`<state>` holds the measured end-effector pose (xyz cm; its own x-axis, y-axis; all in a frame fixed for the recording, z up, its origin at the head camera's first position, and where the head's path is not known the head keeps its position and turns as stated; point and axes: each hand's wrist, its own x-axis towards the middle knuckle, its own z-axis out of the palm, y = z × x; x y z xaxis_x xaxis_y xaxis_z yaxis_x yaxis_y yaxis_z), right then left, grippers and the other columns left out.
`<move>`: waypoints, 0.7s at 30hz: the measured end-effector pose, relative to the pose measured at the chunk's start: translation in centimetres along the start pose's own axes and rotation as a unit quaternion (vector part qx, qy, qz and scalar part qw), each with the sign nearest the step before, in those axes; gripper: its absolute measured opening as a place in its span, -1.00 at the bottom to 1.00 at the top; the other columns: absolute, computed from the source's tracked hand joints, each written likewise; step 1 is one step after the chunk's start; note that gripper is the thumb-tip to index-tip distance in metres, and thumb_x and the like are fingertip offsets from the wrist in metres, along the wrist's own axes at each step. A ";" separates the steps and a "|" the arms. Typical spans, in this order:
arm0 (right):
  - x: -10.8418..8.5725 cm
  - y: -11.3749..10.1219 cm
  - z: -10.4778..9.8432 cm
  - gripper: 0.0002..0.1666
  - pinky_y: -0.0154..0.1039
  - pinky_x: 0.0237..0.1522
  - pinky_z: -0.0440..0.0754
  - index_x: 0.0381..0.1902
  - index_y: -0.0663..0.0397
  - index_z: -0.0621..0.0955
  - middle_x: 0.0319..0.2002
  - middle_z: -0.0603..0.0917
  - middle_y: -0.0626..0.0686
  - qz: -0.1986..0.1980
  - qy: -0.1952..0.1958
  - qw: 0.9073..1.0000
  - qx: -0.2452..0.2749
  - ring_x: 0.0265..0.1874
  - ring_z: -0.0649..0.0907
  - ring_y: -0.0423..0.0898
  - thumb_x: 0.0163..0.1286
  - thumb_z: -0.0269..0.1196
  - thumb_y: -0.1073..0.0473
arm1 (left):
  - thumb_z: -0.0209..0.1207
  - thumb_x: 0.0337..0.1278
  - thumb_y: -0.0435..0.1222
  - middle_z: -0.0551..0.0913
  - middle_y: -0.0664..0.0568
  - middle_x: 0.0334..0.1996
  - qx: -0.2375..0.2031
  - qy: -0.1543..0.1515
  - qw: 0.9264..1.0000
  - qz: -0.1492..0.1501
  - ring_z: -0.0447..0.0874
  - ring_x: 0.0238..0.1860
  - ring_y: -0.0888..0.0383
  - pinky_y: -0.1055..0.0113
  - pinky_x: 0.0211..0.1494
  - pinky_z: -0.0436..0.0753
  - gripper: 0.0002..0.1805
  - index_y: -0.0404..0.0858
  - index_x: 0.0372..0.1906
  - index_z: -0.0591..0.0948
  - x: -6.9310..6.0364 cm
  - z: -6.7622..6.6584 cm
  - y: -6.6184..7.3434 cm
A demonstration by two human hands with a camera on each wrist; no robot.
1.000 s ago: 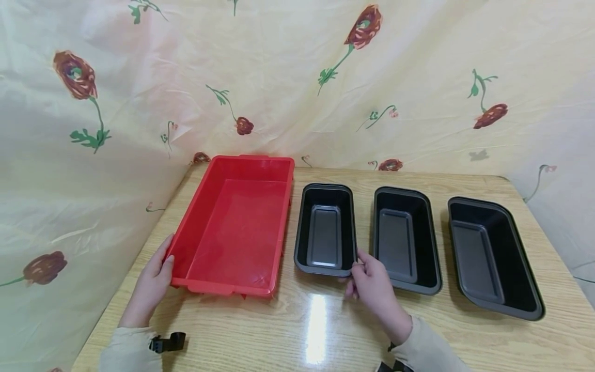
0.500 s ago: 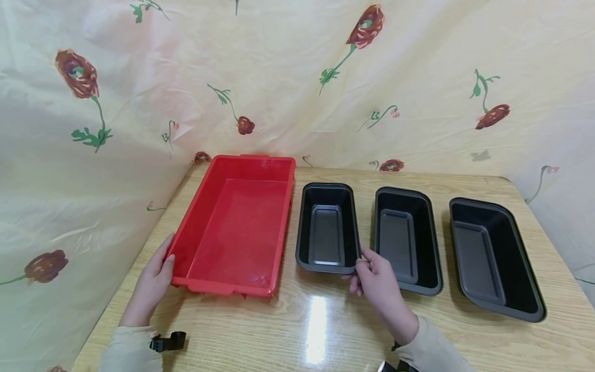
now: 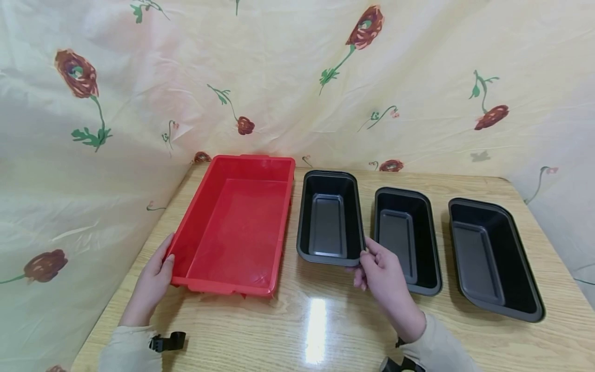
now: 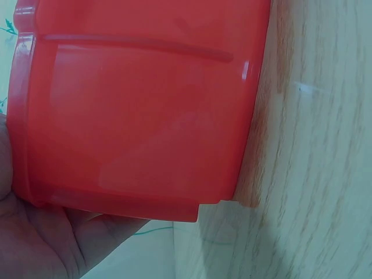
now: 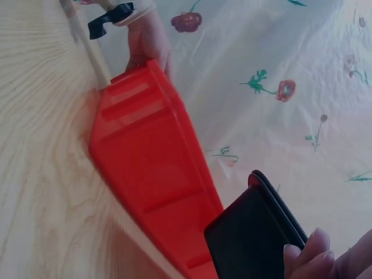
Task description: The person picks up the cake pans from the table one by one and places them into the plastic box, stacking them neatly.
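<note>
Counter (image 3: 241,330) of pale wood grain meets a flowered cloth (image 3: 288,67) along its far edge, and its far right corner is rounded. Most room for moving spreads on the near side, between the left sleeve (image 3: 131,349) and the right sleeve (image 3: 439,349), where a bright streak of light falls. Narrower strips of wood run between the red tray (image 3: 239,232) and the left black pan (image 3: 327,225), and between the middle black pan (image 3: 395,240) and the right black pan (image 3: 479,263). The left black pan is just right of the tray and appears raised off the counter, its dark outer wall crossing the tray's side in the right wrist view. It is a deep oblong with rounded corners, a rolled rim and a stepped panel in its floor. The right hand (image 3: 383,268) has its grip narrow, pinching that pan's near right corner, close to the middle black pan. The left hand (image 3: 153,276) has its grip closed about the red tray's near left corner. The tray is glossy, shallow and wide, with sloping walls and a flanged rim.
</note>
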<state>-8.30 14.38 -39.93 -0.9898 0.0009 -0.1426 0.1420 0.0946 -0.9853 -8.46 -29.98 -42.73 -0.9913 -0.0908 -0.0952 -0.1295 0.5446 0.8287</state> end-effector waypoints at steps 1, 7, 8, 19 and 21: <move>0.0 -0.1 0.0 -0.45 -0.33 -0.67 0.50 0.45 0.31 0.21 -0.40 0.70 0.26 -0.002 -0.001 1.000 0.003 -0.73 0.52 -0.14 0.54 -0.14 0.35 | -0.25 0.55 -0.24 0.10 -0.31 0.45 -0.002 -0.001 1.000 -0.002 0.27 0.27 -0.27 0.21 0.06 0.55 -0.39 -0.11 0.57 -0.06 0.0 0.0 0.0; 0.0 -0.8 0.0 -0.47 -0.35 -0.68 0.49 0.43 0.30 0.25 -0.42 0.69 0.26 -0.005 -0.003 1.000 0.022 -0.73 0.52 -0.16 0.54 -0.14 0.36 | -0.27 0.55 -0.24 0.08 -0.31 0.46 -0.009 -0.002 1.000 -0.006 0.25 0.29 -0.28 -0.01 0.16 0.50 -0.40 -0.11 0.57 -0.07 0.0 0.0 0.0; -0.1 -1.0 0.0 -0.47 -0.35 -0.68 0.49 0.43 0.31 0.25 -0.43 0.69 0.26 -0.005 -0.003 1.000 0.024 -0.74 0.52 -0.17 0.54 -0.14 0.36 | -0.27 0.55 -0.24 0.08 -0.31 0.46 -0.010 -0.002 1.000 -0.005 0.24 0.29 -0.29 -0.07 0.18 0.48 -0.40 -0.11 0.57 -0.07 0.0 0.0 0.0; -0.4 -2.1 0.1 -0.48 -0.35 -0.70 0.49 0.43 0.29 0.27 -0.43 0.70 0.25 -0.030 -0.006 0.999 0.024 -0.74 0.52 -0.17 0.55 -0.13 0.35 | -0.25 0.55 -0.24 0.11 -0.31 0.45 -0.010 -0.001 1.000 -0.008 0.27 0.28 -0.27 0.05 0.14 0.52 -0.39 -0.09 0.58 -0.06 0.0 0.0 -0.1; -0.4 -2.3 0.1 -0.47 -0.36 -0.70 0.49 0.43 0.29 0.26 -0.43 0.70 0.24 -0.031 -0.007 0.999 0.025 -0.74 0.52 -0.17 0.54 -0.13 0.35 | -0.25 0.55 -0.24 0.11 -0.31 0.45 -0.009 -0.001 1.000 -0.008 0.27 0.28 -0.27 0.14 0.11 0.54 -0.39 -0.09 0.57 -0.06 0.0 0.0 -0.1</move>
<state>-8.19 14.03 -37.60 -0.9965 -0.0175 -0.0812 0.0804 0.0437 -0.9958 -8.48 -30.03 -42.85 -0.9892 -0.0981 -0.1088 -0.1444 0.5280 0.8369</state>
